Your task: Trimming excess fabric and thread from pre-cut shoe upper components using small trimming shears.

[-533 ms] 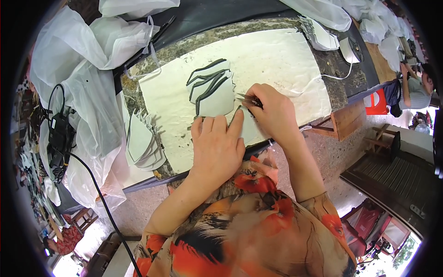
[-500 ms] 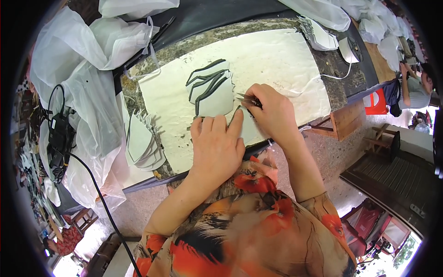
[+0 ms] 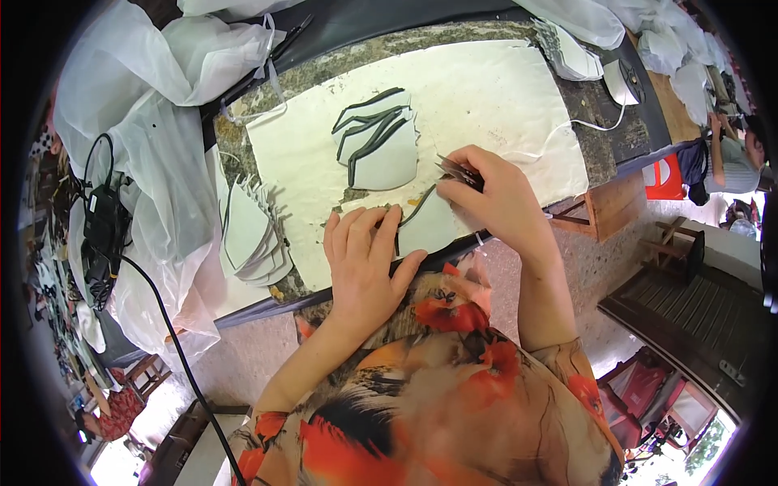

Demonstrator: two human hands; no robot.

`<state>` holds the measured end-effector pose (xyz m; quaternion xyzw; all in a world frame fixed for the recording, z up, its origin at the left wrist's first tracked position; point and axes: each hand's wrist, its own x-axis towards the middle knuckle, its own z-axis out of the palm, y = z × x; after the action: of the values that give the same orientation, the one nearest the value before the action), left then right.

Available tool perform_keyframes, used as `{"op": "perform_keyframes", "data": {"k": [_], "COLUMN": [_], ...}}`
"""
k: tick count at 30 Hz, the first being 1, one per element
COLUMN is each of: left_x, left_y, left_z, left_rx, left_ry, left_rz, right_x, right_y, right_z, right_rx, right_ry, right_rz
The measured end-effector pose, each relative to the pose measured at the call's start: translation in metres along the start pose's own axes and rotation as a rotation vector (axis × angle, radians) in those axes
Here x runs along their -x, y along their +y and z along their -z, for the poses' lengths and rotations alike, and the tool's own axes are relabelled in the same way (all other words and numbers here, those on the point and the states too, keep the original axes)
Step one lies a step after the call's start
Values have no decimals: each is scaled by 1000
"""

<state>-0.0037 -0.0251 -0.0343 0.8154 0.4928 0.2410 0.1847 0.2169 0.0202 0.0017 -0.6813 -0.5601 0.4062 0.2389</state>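
Observation:
A pale grey-white cut piece with a black-bound curved edge (image 3: 429, 225) lies near the front edge of the paper-covered work surface. On its left side my left hand (image 3: 361, 255) rests flat, fingers stretched out and thumb apart, fingertips by the dark edge. My right hand (image 3: 504, 198) is closed around small pointed metal snips (image 3: 460, 172), their tips pointing up and left above the piece's upper corner. Whether the blades are spread I cannot tell. Just beyond lies an overlapping stack of similar black-edged pieces (image 3: 385, 158).
A fanned stack of pale pieces (image 3: 251, 239) lies at the left, another (image 3: 571, 57) at the far right beside a roll of white tape (image 3: 617, 81). Plastic bags (image 3: 146, 121) and a black cabled adapter (image 3: 105, 219) crowd the left. A wooden stool (image 3: 612, 212) stands right of the table.
My left hand has shifted left, uncovering more of the piece and its black edge. My right hand has moved slightly right, with the snips still in it.

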Motion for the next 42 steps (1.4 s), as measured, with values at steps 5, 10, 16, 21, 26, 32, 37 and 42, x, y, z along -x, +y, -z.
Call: {"op": "perform_keyframes", "data": {"k": [5, 10, 16, 21, 26, 32, 37, 42], "left_x": [4, 1, -16, -23, -45, -67, -53, -48], "left_y": [-4, -6, -8, -15, -23, -16, -36, -35], "left_z": [5, 8, 22, 36, 61, 53, 46, 58], "left_rx": [35, 96, 353, 809, 1056, 900, 1221, 1318], "left_ry": [-20, -43, -118, -285, -489, -614, -519, -483], "left_rz": [-21, -1, 58, 167, 343, 452, 717, 748], "right_x": [19, 20, 24, 25, 25, 21, 19, 26], "right_y": [9, 15, 8, 4, -9, -16, -2, -17], "right_z": [2, 6, 4, -2, 0, -5, 14, -6], "right_rx": [-140, -349, -494, -636, -705, -687, -235, 265], "right_ry": [-74, -225, -279, -295, -375, -325, -232, -61], "right_rz": [-37, -61, -88, -106, -137, -141, 440, 453]}}
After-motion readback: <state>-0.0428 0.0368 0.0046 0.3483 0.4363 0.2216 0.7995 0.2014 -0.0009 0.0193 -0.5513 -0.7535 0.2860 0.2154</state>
